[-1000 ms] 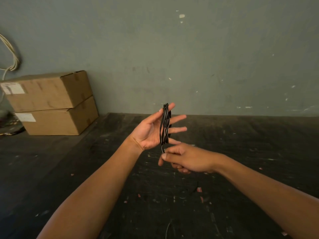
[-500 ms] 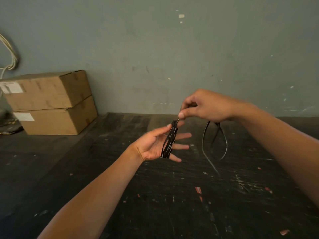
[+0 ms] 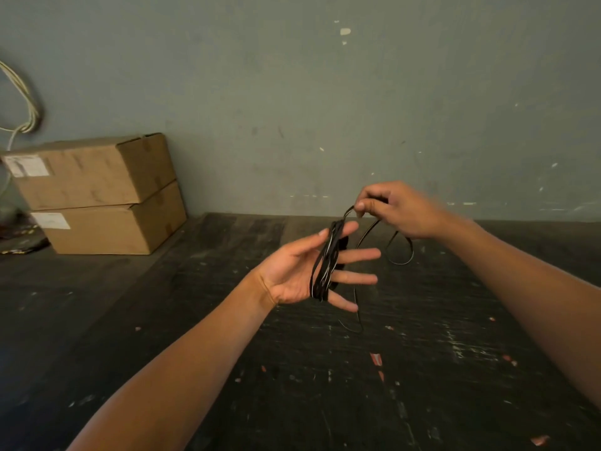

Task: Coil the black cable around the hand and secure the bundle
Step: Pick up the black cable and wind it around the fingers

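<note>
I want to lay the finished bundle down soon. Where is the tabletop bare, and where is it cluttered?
The dark tabletop is bare between the cardboard boxes and the left hand, and along the near edge under both forearms. It is crowded below the right hand, where the black cable hangs in loose loops.

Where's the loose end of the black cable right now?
In the head view, right of centre: the right hand pinches the black cable just above the left hand, and the slack hangs in loops below toward the dark table.
</note>
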Demonstrator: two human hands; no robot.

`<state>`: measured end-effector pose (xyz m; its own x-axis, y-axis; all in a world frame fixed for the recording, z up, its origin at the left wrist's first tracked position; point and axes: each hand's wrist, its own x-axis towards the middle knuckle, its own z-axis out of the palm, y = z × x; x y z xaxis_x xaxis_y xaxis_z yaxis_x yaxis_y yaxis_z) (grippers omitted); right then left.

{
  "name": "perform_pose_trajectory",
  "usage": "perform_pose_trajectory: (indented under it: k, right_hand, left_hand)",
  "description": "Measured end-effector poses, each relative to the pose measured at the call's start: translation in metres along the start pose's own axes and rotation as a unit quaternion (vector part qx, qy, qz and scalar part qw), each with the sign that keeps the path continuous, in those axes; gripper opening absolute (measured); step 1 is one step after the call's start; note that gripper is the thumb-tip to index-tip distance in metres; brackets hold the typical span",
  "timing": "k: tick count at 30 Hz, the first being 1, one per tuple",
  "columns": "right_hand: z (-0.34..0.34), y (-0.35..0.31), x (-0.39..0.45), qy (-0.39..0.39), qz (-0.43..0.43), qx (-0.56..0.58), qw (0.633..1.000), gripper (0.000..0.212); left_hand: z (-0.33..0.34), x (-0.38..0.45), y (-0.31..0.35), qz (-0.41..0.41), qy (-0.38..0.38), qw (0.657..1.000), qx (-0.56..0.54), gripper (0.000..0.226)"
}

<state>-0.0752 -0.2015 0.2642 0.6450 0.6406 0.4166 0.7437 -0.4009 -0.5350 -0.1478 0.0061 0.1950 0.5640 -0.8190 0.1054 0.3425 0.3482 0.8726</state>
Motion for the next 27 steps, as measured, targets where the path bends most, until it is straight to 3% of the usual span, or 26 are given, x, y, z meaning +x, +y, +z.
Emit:
perform_pose_trajectory:
  k: [3,7,15,21,27]
  right_hand:
    - [0.022,0.016,-0.013,-0.016,0.034,0.049,0.998,0.022]
    - [0.068,0.026,-0.037,-0.078,0.019,0.081,0.993,0.024]
    - [0.143,0.015,-0.072,-0.128,0.126,0.152,0.972,0.029]
    - [0.164,-0.019,-0.099,-0.24,0.034,-0.022,0.97,0.039]
    - [0.148,-0.037,-0.098,-0.202,-0.127,-0.157,0.958,0.034]
  left_hand:
    - [0.005,0.003,0.006,0.023,-0.007,1.0,0.013,0.042]
    - [0.005,0.006,0.01,0.045,-0.004,0.999,0.001,0.041]
    - [-0.002,0.008,0.011,0.081,-0.005,0.997,-0.012,0.041]
    - [-0.012,0.004,0.023,0.097,0.067,0.993,-0.015,0.041]
    - [-0.036,-0.01,0.018,0.075,0.144,0.987,-0.008,0.043]
